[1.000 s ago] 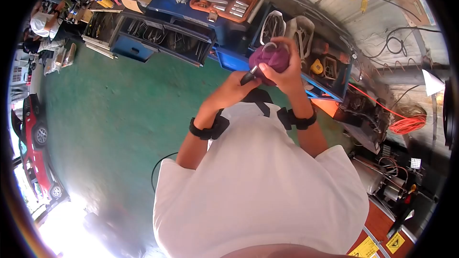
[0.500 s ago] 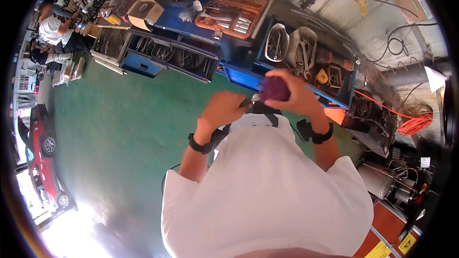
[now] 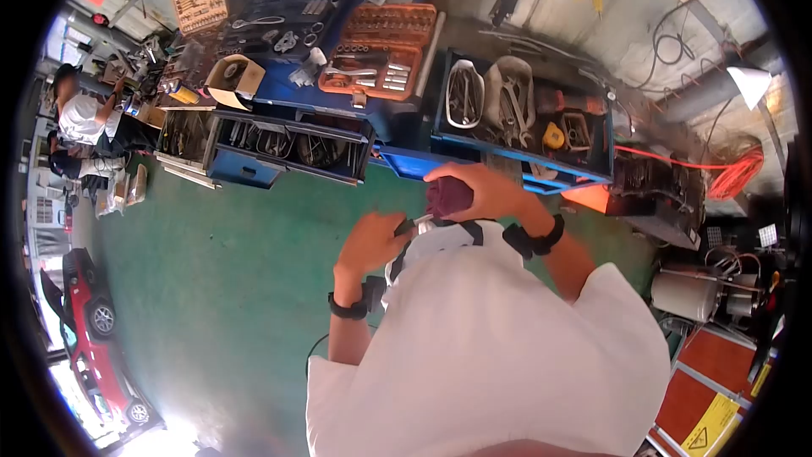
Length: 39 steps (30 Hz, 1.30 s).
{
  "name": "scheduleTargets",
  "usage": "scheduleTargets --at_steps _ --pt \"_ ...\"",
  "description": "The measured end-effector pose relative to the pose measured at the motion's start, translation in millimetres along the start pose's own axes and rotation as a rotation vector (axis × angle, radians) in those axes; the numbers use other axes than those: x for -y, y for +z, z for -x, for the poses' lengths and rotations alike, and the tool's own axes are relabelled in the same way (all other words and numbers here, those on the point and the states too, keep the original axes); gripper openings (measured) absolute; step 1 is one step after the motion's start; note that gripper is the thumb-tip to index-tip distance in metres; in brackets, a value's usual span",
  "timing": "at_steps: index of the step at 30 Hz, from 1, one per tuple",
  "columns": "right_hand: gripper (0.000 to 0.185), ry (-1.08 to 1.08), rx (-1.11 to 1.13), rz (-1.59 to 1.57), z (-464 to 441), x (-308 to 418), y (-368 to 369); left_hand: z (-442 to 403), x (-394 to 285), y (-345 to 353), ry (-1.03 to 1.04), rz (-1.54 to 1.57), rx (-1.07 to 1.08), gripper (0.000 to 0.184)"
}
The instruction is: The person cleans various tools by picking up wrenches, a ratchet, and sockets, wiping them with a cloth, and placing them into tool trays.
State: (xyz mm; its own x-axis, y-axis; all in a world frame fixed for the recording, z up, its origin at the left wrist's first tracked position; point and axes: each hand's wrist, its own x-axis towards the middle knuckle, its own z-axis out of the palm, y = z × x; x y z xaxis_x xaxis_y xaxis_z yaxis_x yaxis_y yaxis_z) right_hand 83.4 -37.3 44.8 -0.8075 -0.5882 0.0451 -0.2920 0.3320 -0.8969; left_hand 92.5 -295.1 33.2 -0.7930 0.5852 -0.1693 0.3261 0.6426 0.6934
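My left hand is closed around a dark-handled metal tool in front of my chest. Only a short length of the tool shows past the fingers, so its exact kind is unclear. My right hand grips a bunched dark purple cloth, thumb below and fingers over the top. The cloth sits close to the tool's metal end; whether they touch is hard to make out.
Ahead stands a blue workbench with an orange socket set, a cardboard box and open drawers. A blue tool tray holds wrenches in white containers. At far left are a person and a red car.
Both hands have come lower and nearer my body, with the cloth and tool still held. My view has shifted, so more of the bench's far side shows.
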Motion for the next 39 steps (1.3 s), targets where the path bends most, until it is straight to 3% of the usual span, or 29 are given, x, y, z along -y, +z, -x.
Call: scheduleTargets --at_steps 4,10,13,15,19,21,23,27,28,29,31,32,33,34,36,39 --pt "0.061 -0.062 -0.145 -0.052 2 -3 -1 3 -6 -2 -0.074 0.041 -0.009 0.028" --pt "0.061 0.005 -0.231 -0.059 19 -5 -5 -2 12 16 0.062 0.043 -0.012 0.033" --pt "0.062 0.011 -0.337 -0.009 33 -17 -18 6 26 14 -0.028 0.132 0.02 0.029" --pt "0.063 0.137 -0.51 -0.079 47 -26 -29 12 34 5 -0.267 0.307 -0.061 0.031" --pt "0.066 0.196 -0.608 -0.29 61 -37 -26 11 37 -8 -0.261 0.274 -0.136 0.032" --pt "0.062 0.113 -0.602 -0.435 55 -44 -5 3 34 1 -0.26 0.43 -0.09 0.033" --pt "0.06 0.004 -0.528 -0.902 40 -37 15 -7 19 19 -0.226 0.425 -0.083 0.033" --pt "0.073 -0.219 -0.15 -0.991 20 -34 31 -24 7 43 -0.05 0.454 0.039 0.03" --pt "0.075 -0.245 -0.119 -1.007 17 -32 32 -27 10 43 -0.095 0.531 0.129 0.026" --pt "0.075 -0.248 -0.139 -0.998 18 -26 27 -31 7 44 -0.08 0.526 0.144 0.026" --pt "0.076 -0.081 -0.257 -0.535 20 -6 15 -36 -1 44 -0.135 0.694 0.089 0.022" --pt "0.079 -0.107 -0.266 -0.754 13 -15 22 -39 -5 48 -0.133 0.689 0.101 0.022" --pt "0.079 -0.106 -0.277 -0.756 11 -19 27 -44 -9 54 -0.066 0.686 -0.009 0.025" --pt "0.08 -0.072 -0.402 -0.641 10 -22 32 -50 -13 58 0.004 0.685 -0.121 0.03" --pt "0.084 0.055 -0.672 -0.461 3 -40 59 -55 -20 57 0.01 0.61 -0.116 0.028" --pt "0.081 0.1 -0.794 -0.423 8 -41 69 -59 -7 62 0.026 0.505 -0.06 0.027"
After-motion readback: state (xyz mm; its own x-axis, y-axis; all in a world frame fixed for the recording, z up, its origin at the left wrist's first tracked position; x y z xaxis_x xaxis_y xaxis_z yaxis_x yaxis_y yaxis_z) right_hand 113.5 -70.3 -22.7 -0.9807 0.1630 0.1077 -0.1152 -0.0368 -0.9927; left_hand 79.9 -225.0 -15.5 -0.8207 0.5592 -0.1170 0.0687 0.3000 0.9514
